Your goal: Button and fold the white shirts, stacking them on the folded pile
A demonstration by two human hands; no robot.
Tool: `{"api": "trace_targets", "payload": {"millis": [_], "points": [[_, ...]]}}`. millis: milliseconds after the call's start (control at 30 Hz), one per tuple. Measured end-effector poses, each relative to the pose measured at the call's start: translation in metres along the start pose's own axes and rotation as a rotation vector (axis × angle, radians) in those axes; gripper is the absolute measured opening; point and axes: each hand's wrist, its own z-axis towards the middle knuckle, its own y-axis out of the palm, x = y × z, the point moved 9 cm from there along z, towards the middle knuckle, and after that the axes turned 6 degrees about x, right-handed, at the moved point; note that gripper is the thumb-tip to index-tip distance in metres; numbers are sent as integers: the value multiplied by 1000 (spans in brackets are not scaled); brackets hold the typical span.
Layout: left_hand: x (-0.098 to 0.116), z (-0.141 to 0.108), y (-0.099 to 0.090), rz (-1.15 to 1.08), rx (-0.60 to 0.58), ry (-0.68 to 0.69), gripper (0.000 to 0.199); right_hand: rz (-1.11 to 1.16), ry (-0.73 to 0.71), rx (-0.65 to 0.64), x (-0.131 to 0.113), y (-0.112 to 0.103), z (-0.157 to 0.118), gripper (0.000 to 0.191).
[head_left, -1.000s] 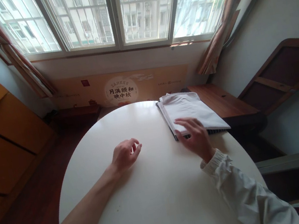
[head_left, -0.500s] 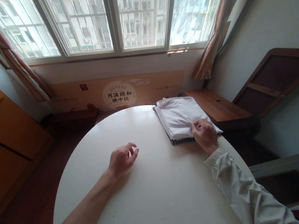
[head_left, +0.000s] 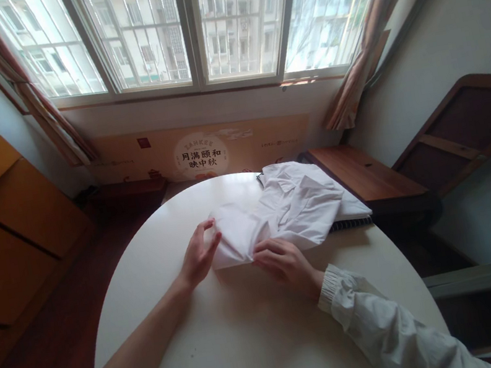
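- White shirt [head_left: 279, 216] sits on the round worktop [head_left: 252, 333], spread from the middle of the top across toward the far right edge, partly unfolded and rumpled.
- Left hand [head_left: 198, 256] is at the shirt's near left corner: fingers stretched out flat, thumb apart, fingertips touching the cloth edge. An open grip, pressing rather than pinching, as far as the view shows.
- Right hand [head_left: 284, 262] is at the shirt's near edge, just right of the left hand. Fingers curl onto the hem; the grip looks closed on the fabric, though the fingertips are partly hidden under the fold.
- So the shirt lies just beyond both hands, its near corner caught between them, the bulk of it running away from the hands toward the window [head_left: 190, 23].
- The shirt's far end rests on a stack of folded white cloth [head_left: 353, 207], which lies on a dark striped piece [head_left: 351, 224] at the right rim of the worktop.
- The shirt's collar area shows near the far end, over the stack.
- Right arm wears a pale long sleeve [head_left: 382, 324]; left forearm is bare, laid across the worktop on the near side of the shirt.
- Beyond the shirt, against the wall under the window, stands a tan printed board [head_left: 200, 151].
- Right of the stack, off the worktop, is a dark wooden surface [head_left: 361, 174].
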Motion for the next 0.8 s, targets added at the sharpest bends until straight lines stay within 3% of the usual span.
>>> {"api": "trace_targets", "payload": {"millis": [133, 200, 233, 367, 433, 500, 567, 633, 700, 800], "points": [[-6, 1, 8, 157, -48, 44, 80, 60, -102, -201, -23, 19, 0, 29], [1, -2, 16, 265, -121, 134, 83, 44, -152, -224, -27, 13, 1, 26], [5, -4, 20, 302, -175, 191, 78, 16, -152, -175, -23, 2, 3, 23], [22, -12, 30, 346, -319, 324, 40, -298, 69, 184, 26, -61, 3, 17], [28, -12, 29, 344, -318, 330, 26, -497, 202, 230, 56, -80, -5, 32], [33, -13, 30, 336, -334, 345, 17, -642, 287, 203, 77, -87, -14, 52], [38, -14, 34, 351, -356, 378, 16, -741, 354, 161, 92, -86, -21, 61], [41, -16, 36, 401, -360, 416, 18, -805, 411, 129, 99, -83, -25, 54], [40, -15, 34, 475, -339, 446, 19, -828, 441, 99, 103, -79, -25, 35], [34, -9, 18, 576, -258, 458, 19, -795, 441, 77, 105, -75, -22, 16]]}}
